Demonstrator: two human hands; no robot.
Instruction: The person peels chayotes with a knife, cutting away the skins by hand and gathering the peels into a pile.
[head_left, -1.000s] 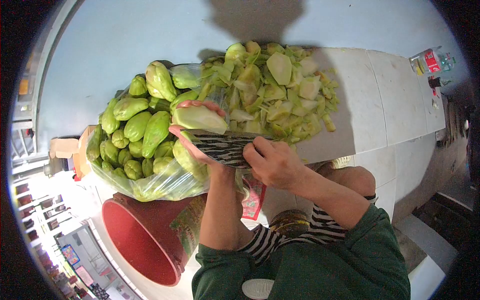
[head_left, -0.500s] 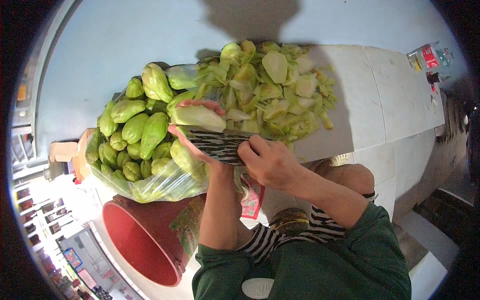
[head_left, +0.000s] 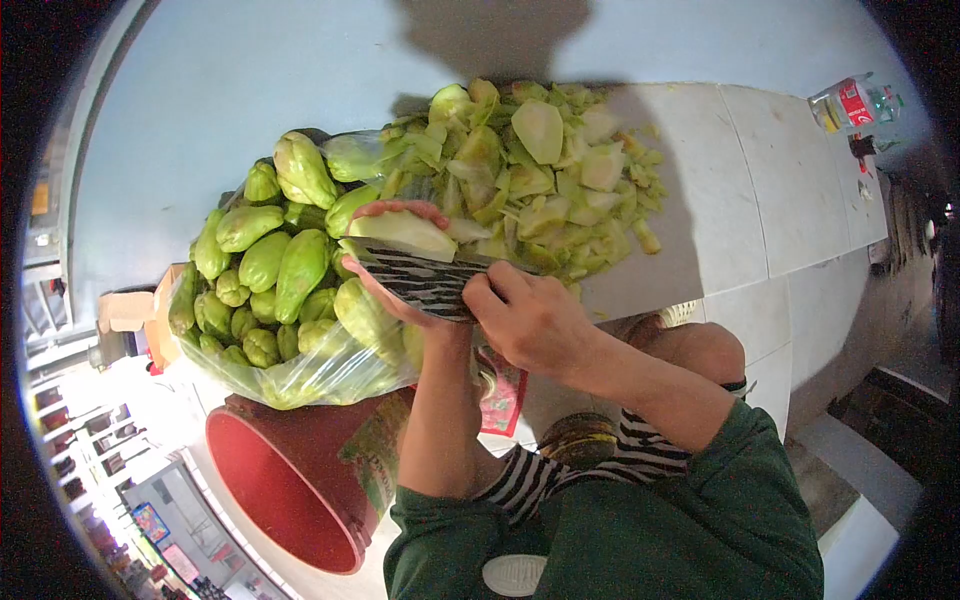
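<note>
My left hand [head_left: 400, 290] is wrapped round a pale peeled chayote [head_left: 402, 235], fingertips over its far side. My right hand [head_left: 525, 315] grips a wide knife [head_left: 425, 283] whose dark, streaked blade lies along the near side of the chayote. The blade hides part of the chayote and of my left palm. Left of my hands, green chayotes [head_left: 262, 262] fill a clear plastic bag [head_left: 290, 385]. Beyond and right of the blade, a heap of peelings and cut pieces [head_left: 540, 185] lies on the tiled ledge [head_left: 735, 190].
Below the bag, a red bucket [head_left: 285, 490] lies tipped with its mouth to the left. A cardboard box [head_left: 165, 315] stands at the left. Plastic bottles [head_left: 855, 103] are at the ledge's far right end, against the wall [head_left: 250, 70].
The knife and my right hand have moved left along the chayote, so the blade covers more of its near edge. The whole view has shifted slightly.
</note>
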